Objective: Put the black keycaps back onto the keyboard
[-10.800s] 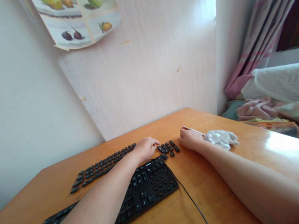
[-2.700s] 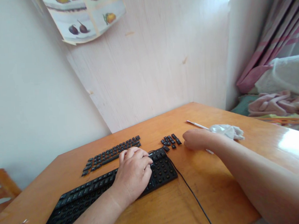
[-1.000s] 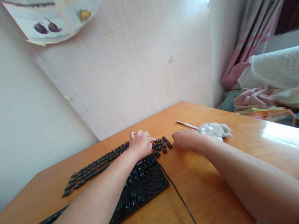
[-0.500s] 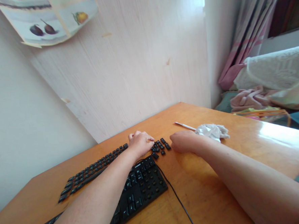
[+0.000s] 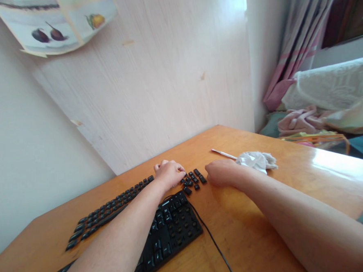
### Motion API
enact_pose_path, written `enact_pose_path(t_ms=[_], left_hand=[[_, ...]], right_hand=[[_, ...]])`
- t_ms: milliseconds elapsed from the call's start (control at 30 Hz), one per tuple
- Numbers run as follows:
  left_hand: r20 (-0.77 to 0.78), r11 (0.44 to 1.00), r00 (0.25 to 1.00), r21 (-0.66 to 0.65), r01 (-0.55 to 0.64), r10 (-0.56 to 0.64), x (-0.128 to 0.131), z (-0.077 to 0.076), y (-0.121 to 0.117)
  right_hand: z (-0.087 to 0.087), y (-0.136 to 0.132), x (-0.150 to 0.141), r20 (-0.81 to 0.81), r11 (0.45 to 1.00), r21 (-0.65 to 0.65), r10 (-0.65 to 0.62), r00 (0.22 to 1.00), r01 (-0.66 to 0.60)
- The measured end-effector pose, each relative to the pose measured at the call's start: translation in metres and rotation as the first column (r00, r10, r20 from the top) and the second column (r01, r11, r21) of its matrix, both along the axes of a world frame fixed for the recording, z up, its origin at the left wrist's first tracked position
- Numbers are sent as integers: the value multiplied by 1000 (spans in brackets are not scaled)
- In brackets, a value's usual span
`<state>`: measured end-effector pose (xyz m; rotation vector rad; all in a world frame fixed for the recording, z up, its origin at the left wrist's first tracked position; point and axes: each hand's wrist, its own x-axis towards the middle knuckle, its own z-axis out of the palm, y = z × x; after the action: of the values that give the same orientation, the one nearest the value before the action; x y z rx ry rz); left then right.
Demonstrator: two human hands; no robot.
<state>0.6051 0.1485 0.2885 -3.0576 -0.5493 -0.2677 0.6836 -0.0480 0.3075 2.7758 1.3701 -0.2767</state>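
My left hand (image 5: pixel 170 172) is bent over the table, its fingers curled and their tips at the left side of a loose group of black keycaps (image 5: pixel 194 177). Whatever those fingers hold is hidden. Just right of the keycaps, my right hand (image 5: pixel 220 172) rests closed on the wood, and its grip is turned out of sight. Beneath my left forearm lies a black keyboard (image 5: pixel 183 224), partly covered, with bare key sockets at its right end. Rows of removed keycaps (image 5: pixel 112 206) stand lined up on the table behind it.
A crumpled white cloth (image 5: pixel 257 161) lies beyond my right wrist, beside a thin white stick (image 5: pixel 223 153). The keyboard's black cable (image 5: pixel 213 240) runs toward the front edge of the wooden table (image 5: pixel 252 238). A pale board (image 5: pixel 172 79) rises behind the table.
The view has shifted slightly. Both hands stay at nearly the same places beside the keycaps, and the keyboard and cloth have not visibly moved.
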Motion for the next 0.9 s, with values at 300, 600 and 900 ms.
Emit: enact_pose_path(t_ms=[300,600,900], left_hand=[[-15,1000,1000,-14,-4,4,2,-1,-4],[85,999,996,-50,-15,19,-10,12,-8],[164,987,986,-155,50,-24,-84,30,-17]], right_hand=[[1,0,-1,1,1000,9,2,1000,-2],[-5,1,3,10,1000,14,17,1000,-18],[-5,0,3,15,999,-12,37,999,-37]])
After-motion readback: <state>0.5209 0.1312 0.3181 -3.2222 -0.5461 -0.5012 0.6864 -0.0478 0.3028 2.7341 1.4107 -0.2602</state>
